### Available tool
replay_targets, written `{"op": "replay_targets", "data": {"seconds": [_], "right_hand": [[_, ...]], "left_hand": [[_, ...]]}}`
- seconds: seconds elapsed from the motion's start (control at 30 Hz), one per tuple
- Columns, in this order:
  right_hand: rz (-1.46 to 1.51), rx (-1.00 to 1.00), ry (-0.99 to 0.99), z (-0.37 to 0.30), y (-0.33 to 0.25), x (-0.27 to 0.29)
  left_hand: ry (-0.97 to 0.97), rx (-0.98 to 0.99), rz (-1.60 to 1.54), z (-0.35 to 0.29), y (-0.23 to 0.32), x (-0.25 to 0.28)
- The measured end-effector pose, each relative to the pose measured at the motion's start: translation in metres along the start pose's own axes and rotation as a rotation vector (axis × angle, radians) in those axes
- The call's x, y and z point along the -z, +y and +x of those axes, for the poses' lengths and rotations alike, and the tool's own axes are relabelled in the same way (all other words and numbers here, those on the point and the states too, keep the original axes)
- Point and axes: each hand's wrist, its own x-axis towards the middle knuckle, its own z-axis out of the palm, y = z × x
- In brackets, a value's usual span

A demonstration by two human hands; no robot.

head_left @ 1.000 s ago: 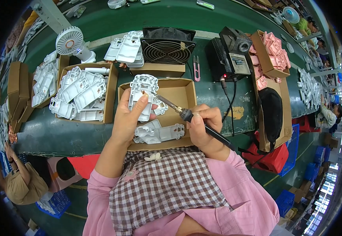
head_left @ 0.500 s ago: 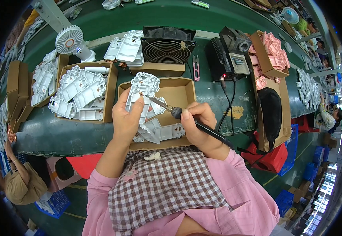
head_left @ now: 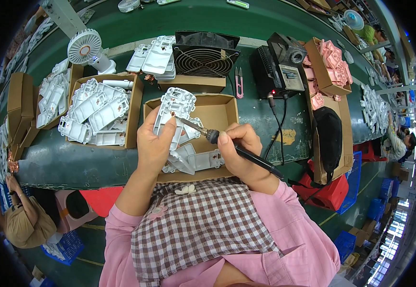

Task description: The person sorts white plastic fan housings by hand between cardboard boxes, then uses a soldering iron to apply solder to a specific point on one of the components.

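As the left hand point(head_left: 153, 141) holds a white plastic housing point(head_left: 179, 99) over the left side of an open cardboard box point(head_left: 223, 109), the right hand point(head_left: 243, 147) levels a soldering iron point(head_left: 213, 136) from the right, its tip beside a small copper-coloured piece point(head_left: 173, 114); whether the two touch cannot be told. The left fingers are closed on the housing, thumb on its face, the rest mostly hidden behind; the right fingers wrap snugly around the iron's dark handle. The housing looks light, stiff and smooth, perhaps slippery, with thin edge features that could snap; its plain lower sides seem the best hold, clear of metal that is probably hot. The iron calls for a grip on its handle alone. Loose housings point(head_left: 207, 160) lie in the box, close beneath both hands' work. A filled carton point(head_left: 134, 115) crowds the left, a black fan point(head_left: 203, 62) blocks the far side, and dark cables point(head_left: 278, 125) trail from a black soldering station point(head_left: 264, 71) across the worktop point(head_left: 74, 167), near the right hand. Pink-handled snips point(head_left: 239, 86) lie between fan and station.
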Motion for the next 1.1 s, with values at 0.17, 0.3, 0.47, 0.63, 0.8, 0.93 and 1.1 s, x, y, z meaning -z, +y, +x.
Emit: {"op": "replay_targets", "data": {"seconds": [0.17,0.3,0.47,0.63,0.8,0.93,1.1], "right_hand": [[-0.005,0.005,0.000,0.0004,0.0000,-0.0007],[-0.009,-0.006,-0.009,0.0004,-0.0001,-0.0003],[0.112,-0.093,0.068,-0.0054,-0.0004,-0.0001],[0.102,-0.094,0.062,-0.0042,0.0012,-0.0002],[0.056,-0.060,0.032,-0.0018,0.0010,-0.0002],[0.050,-0.051,0.023,-0.0005,-0.0003,-0.0004],[0.046,-0.059,0.014,-0.0002,-0.0014,-0.0004]], "left_hand": [[0.004,-0.043,0.026,0.0000,-0.0009,0.0000],[0.006,-0.056,0.033,0.0004,-0.0016,0.0005],[0.003,-0.047,0.060,0.0010,-0.0020,0.0008],[-0.011,-0.040,0.100,0.0022,-0.0050,0.0020],[-0.015,0.018,0.060,0.0000,0.0013,-0.0004],[-0.023,0.026,0.046,-0.0002,0.0018,-0.0006],[-0.022,0.022,0.044,-0.0009,0.0019,-0.0010]]}}
